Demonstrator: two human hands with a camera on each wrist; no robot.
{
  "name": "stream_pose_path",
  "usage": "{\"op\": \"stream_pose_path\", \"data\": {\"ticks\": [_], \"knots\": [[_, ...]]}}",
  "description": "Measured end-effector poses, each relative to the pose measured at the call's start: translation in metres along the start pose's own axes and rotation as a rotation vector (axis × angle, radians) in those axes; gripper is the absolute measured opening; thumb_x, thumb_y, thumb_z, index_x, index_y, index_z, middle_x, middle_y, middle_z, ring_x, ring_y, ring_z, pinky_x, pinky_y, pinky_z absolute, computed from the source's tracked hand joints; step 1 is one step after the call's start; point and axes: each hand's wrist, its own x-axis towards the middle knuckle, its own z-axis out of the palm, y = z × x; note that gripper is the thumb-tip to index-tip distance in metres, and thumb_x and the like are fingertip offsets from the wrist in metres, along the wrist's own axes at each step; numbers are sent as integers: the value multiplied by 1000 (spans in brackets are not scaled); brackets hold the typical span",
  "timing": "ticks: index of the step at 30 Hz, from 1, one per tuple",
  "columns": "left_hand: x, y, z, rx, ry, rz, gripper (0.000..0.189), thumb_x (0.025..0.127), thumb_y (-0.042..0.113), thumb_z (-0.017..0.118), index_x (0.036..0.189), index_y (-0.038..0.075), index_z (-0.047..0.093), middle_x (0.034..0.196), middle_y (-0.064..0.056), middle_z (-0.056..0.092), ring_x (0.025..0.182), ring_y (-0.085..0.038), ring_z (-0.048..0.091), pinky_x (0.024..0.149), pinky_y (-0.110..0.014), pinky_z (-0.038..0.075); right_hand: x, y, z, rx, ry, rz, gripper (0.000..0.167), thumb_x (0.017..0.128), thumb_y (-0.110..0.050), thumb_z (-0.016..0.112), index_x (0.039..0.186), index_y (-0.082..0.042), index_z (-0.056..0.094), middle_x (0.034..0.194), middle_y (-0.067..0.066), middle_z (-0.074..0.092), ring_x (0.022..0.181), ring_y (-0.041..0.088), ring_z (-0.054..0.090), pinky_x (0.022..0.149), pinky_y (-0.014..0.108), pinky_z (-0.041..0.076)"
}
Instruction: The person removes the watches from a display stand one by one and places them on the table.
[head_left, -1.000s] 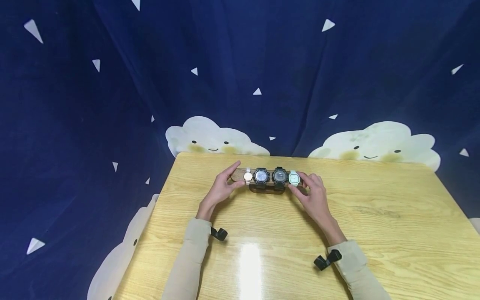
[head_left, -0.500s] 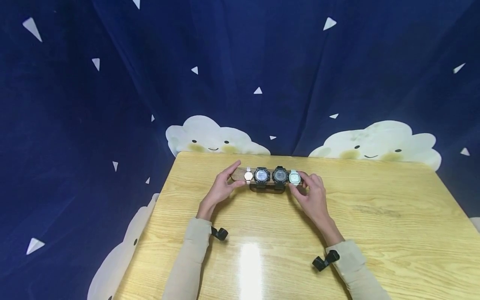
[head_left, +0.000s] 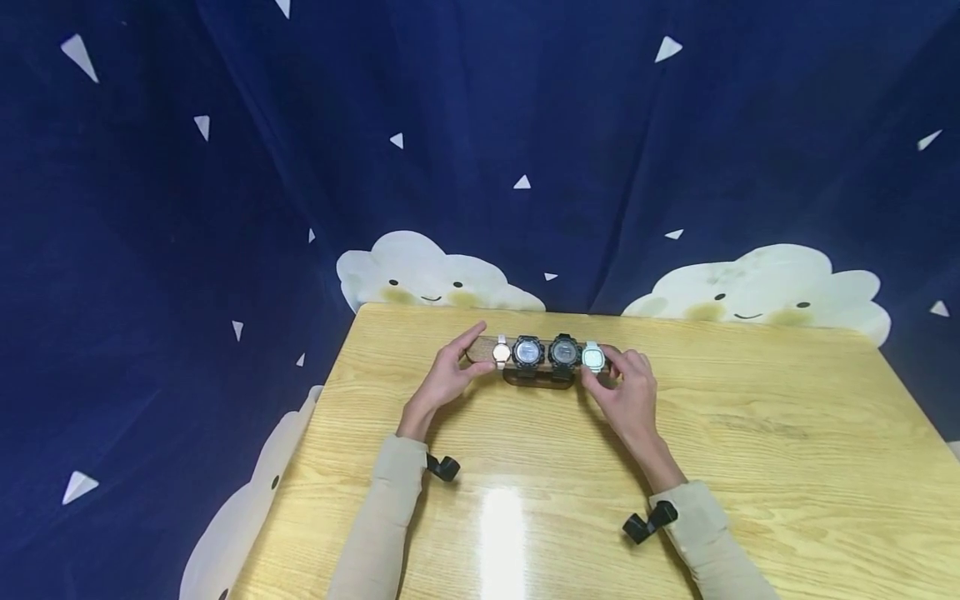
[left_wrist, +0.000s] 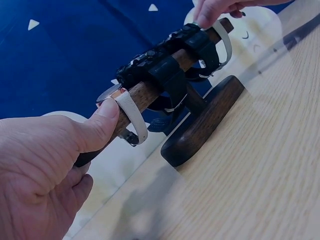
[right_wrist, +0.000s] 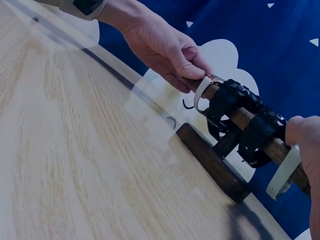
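A dark wooden watch stand (head_left: pixel 480 350) carries a row of watches on its crossbar. Leftmost is a small watch with a white strap (left_wrist: pixel 131 115) and rose-gold case; my left hand (head_left: pixel 442 382) grips the bar end there, its thumb on the watch's edge. Two bulky black watches, one left (head_left: pixel 528 352) and one right (head_left: pixel 564 353), fill the middle. At the right end, a pale mint square watch (head_left: pixel 593 358) is pinched between the thumb and fingers of my right hand (head_left: pixel 630 396). In the right wrist view its pale strap (right_wrist: pixel 284 172) hangs below the bar.
The stand's oval base (left_wrist: pixel 207 122) sits on the light wooden table (head_left: pixel 712 467) near its back edge. Behind hangs a dark blue curtain (head_left: pixel 480 167) with printed clouds. Black wrist cameras, one left (head_left: pixel 447 468) and one right (head_left: pixel 637 527), stick out from the sleeves.
The head view has shifted slightly. The mint watch's face looks brighter now; both hands keep their places on the stand and watch.
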Motion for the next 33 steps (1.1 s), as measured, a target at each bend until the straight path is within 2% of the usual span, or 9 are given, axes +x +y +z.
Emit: {"op": "stream_pose_path", "data": {"ticks": [13,22,33], "knots": [[1,0,-2,29,-7,24,76,94,14,76,160,4,39,166,-13,37,154,-30,33,127,-40,27,1,2,-3,4,1,0,39,75,-10,88,110,5,77,71,11,55,74,23,45,67,19,28],[0,-1,-2,38,-17,0,76,95,17,76,161,14,39,167,-9,36,155,-27,31,127,-40,26,1,6,-5,1,1,-4,38,75,-9,87,109,4,78,70,13,56,74,24,47,68,16,27],[0,-1,-1,15,-12,-13,76,95,16,76,162,16,39,168,-8,35,156,-27,31,128,-41,25,3,6,-8,-3,4,-3,37,75,-10,86,107,6,78,69,12,55,72,25,46,66,19,29]]}}
